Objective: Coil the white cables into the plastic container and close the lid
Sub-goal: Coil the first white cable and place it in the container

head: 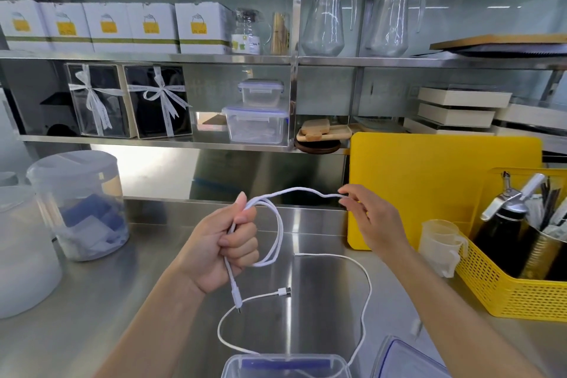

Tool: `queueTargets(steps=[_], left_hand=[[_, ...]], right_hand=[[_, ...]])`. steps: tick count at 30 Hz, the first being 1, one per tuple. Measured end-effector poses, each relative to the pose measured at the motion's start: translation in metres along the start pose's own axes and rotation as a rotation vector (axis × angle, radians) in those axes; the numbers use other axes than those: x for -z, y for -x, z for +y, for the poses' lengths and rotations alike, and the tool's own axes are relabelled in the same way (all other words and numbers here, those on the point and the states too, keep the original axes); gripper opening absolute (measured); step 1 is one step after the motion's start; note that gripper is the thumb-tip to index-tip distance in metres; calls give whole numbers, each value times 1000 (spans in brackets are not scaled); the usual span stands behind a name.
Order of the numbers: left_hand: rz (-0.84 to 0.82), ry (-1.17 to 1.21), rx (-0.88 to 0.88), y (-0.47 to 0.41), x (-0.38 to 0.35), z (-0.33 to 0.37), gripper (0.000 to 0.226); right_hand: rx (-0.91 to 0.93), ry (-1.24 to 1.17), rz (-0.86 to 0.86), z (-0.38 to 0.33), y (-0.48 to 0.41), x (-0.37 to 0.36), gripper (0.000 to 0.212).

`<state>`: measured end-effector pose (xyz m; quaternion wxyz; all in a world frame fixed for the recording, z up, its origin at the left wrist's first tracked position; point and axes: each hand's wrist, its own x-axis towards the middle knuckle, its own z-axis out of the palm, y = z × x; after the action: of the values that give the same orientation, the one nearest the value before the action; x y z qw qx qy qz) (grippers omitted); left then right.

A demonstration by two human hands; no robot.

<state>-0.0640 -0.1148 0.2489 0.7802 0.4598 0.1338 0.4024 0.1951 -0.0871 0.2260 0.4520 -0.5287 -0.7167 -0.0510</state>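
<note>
Head view. Left hand (225, 247) at frame centre, fist clamped on a thick white cable (277, 235), a loop of it hanging out to 3 o'clock of the fist. One plug end (237, 301) dangles below the fist, off the bench (92, 301). Right hand (372, 224) at 2 o'clock of the left, thumb and forefinger pinched on the same cable's run; the other fingers are spread. Cable arcs between the two grips, held in air.

Second, thinner white cable (365, 282) lies loose on the steel bench at 5 o'clock of the left hand, its connector (283, 291) flat on the steel; one end drops into the plastic container (285, 365) at 6 o'clock, bottom edge. Container open. Lid (405, 359) lies just beside it at its 3 o'clock, partly cut off.

Yellow cutting board (445, 187) leans at 2 o'clock. Yellow basket (515, 291) at 3 o'clock, with bottles in it. Round lidded tub (79, 202) at 9 o'clock. Shelves behind carry glass jugs (328, 15) and boxes.
</note>
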Motion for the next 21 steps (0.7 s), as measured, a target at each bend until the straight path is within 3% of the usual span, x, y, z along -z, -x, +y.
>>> queueTargets(steps=[3,7,9,11,14,18,21], left_hand=[[-246,234,39,-1,10,3,39],[-275,357,-1,-4,18,3,51],[-105,282,-46,-3,10,3,45],[185,138,-113,-2,0,1,42],[389,-59,-138,-2,-10,-2,42],[477,-289,-91,1,-17,-9,42],[443,-433,-22,3,-22,-15,40]], right_hand=[[-23,-22,123,9,9,5,28],[276,431,104,22,20,0,27],[330,572,-80,16,24,-5,44],[379,642,-369,-6,28,-9,35],[488,592,-780,-39,40,-14,28],[628,404,-909,-89,51,-5,16],[688,208,-869,-115,49,12,12]])
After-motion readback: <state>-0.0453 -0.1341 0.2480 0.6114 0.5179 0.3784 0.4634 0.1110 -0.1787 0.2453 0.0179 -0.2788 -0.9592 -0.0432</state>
